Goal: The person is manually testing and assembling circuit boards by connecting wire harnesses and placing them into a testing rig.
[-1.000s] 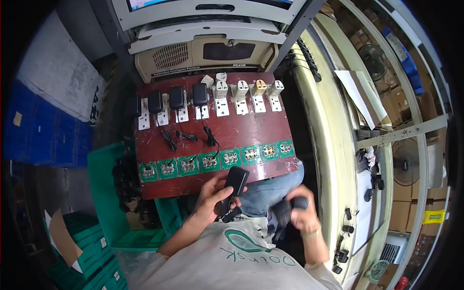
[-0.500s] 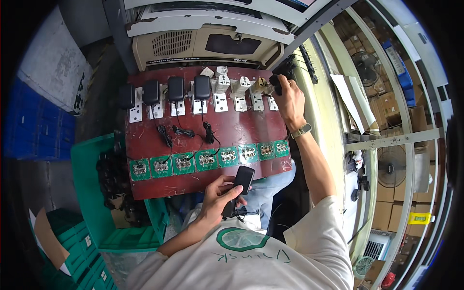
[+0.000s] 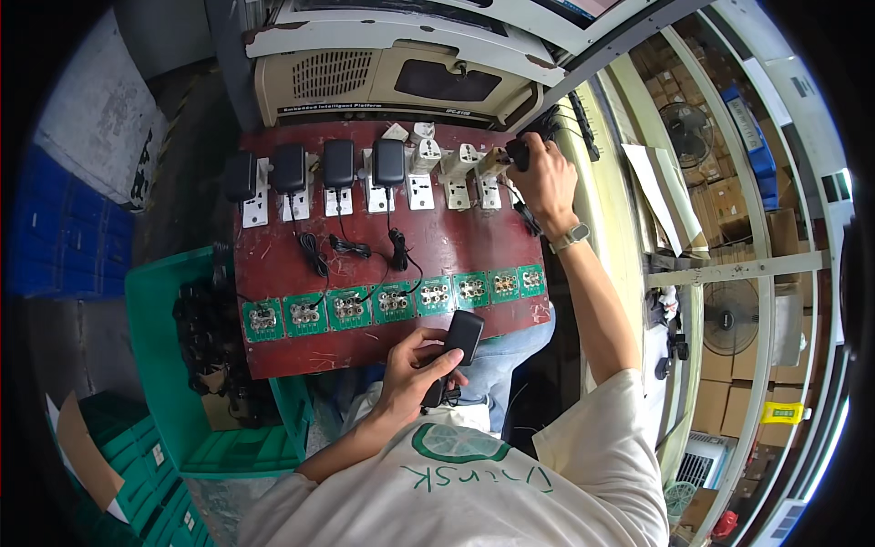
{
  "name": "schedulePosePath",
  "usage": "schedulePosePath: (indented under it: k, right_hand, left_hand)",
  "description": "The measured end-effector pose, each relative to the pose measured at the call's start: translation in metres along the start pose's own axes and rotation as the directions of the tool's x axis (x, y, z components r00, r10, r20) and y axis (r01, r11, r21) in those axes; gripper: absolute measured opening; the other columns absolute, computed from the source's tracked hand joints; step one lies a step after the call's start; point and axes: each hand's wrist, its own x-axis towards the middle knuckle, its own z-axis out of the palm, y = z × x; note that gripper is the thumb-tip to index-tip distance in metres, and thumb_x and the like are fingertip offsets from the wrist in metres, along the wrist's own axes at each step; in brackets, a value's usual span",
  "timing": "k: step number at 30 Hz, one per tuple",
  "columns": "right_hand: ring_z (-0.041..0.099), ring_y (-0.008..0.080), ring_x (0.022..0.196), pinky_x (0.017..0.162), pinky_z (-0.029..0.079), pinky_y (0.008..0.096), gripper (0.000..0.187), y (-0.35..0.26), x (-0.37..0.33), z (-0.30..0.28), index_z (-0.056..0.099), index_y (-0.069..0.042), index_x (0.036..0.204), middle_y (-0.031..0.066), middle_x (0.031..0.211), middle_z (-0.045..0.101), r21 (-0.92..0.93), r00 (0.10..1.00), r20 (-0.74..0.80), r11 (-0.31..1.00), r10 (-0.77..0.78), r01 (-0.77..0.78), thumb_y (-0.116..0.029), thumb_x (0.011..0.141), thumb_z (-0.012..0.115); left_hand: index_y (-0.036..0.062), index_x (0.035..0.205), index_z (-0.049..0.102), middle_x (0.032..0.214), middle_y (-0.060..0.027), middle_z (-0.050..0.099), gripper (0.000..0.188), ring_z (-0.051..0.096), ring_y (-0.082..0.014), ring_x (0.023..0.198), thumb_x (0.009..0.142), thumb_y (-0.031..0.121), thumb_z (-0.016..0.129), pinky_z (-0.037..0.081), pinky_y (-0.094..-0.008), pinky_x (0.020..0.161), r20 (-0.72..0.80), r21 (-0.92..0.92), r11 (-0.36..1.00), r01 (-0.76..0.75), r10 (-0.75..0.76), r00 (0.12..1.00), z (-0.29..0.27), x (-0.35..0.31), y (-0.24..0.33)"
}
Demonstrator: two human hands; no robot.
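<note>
My left hand [image 3: 401, 378] is closed around a black adapter [image 3: 465, 336] at the near edge of the red board [image 3: 478, 244]. My right hand [image 3: 549, 187] grips a second adapter [image 3: 519, 153] at the right end of the socket row [image 3: 420, 192], though I cannot tell whether it is seated. Four other adapters [image 3: 339, 163] stand along that row's left half, beyond the green circuit boards [image 3: 395, 303].

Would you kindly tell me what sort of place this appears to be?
Probably an electronics workshop or factory: black power adapters and green circuit boards stand in rows on a red tabletop, with a green crate beside it.
</note>
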Motion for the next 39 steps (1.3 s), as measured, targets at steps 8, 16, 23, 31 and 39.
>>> schedulePosePath:
  k: [8, 16, 23, 31, 39]
  right_hand:
    - [0.067, 0.0258, 0.071, 0.063, 0.058, 0.0407, 0.04, 0.004, -0.026, 0.008, 0.07, -0.005, 0.118, 0.0139, 0.093, 0.069, 0.613, 0.994, -0.029, 0.787, 0.103, -0.064, -0.015, 0.082, 0.083]
    - [0.062, 0.0156, 0.079, 0.072, 0.055, 0.0282, 0.037, 0.01, -0.125, -0.047, 0.07, -0.002, 0.115, 0.0096, 0.099, 0.07, 0.914, 0.869, 0.287, 0.157, 0.403, -0.375, -0.004, 0.079, 0.08]
    - [0.067, 0.0216, 0.1, 0.091, 0.056, 0.0351, 0.038, -0.014, -0.187, -0.087, 0.067, -0.002, 0.112, 0.0108, 0.109, 0.073, 0.889, 0.968, 0.03, 0.435, 0.25, -0.14, 0.001, 0.078, 0.084]
    - [0.067, 0.0167, 0.071, 0.066, 0.058, 0.0339, 0.047, 0.006, -0.102, -0.067, 0.076, -0.006, 0.133, 0.0117, 0.098, 0.077, 0.802, 0.903, 0.234, 0.454, 0.361, -0.389, -0.009, 0.086, 0.083]
    - [0.07, 0.0276, 0.065, 0.064, 0.06, 0.0418, 0.041, 0.029, 0.012, -0.035, 0.082, -0.007, 0.121, 0.0149, 0.078, 0.077, 0.399, 0.972, 0.232, 0.906, 0.046, -0.138, -0.027, 0.085, 0.083]
  left_hand:
    - [-0.0015, 0.121, 0.062, 0.098, -0.0131, 0.076, 0.03, 0.075, -0.0211, 0.07, 0.097, 0.006, 0.078, 0.052, -0.0244, 0.06, 0.05, 0.017, 0.999, 0.028, -0.029, 0.998, 0.0, 0.002, 0.003]
    - [-0.0028, 0.141, 0.054, 0.132, -0.0191, 0.067, 0.047, 0.078, -0.0237, 0.079, 0.098, 0.001, 0.074, 0.056, -0.0249, 0.064, 0.2, -0.003, 0.948, -0.318, 0.312, 0.929, 0.046, 0.028, 0.017]
    - [-0.0028, 0.136, 0.054, 0.136, -0.0207, 0.069, 0.04, 0.074, -0.0242, 0.073, 0.101, 0.007, 0.072, 0.058, -0.0293, 0.068, 0.253, 0.004, 0.947, -0.32, 0.309, 0.917, 0.074, 0.055, 0.012]
    - [-0.002, 0.133, 0.058, 0.118, -0.0171, 0.074, 0.035, 0.076, -0.0227, 0.07, 0.105, 0.013, 0.073, 0.054, -0.0263, 0.061, 0.022, -0.045, 0.965, -0.259, 0.26, 0.965, 0.068, 0.063, 0.007]
    - [-0.0037, 0.128, 0.061, 0.111, -0.0188, 0.078, 0.032, 0.073, -0.0208, 0.067, 0.108, 0.018, 0.07, 0.053, -0.0264, 0.061, -0.074, -0.081, 0.984, -0.158, 0.152, 0.986, 0.051, 0.058, -0.002]
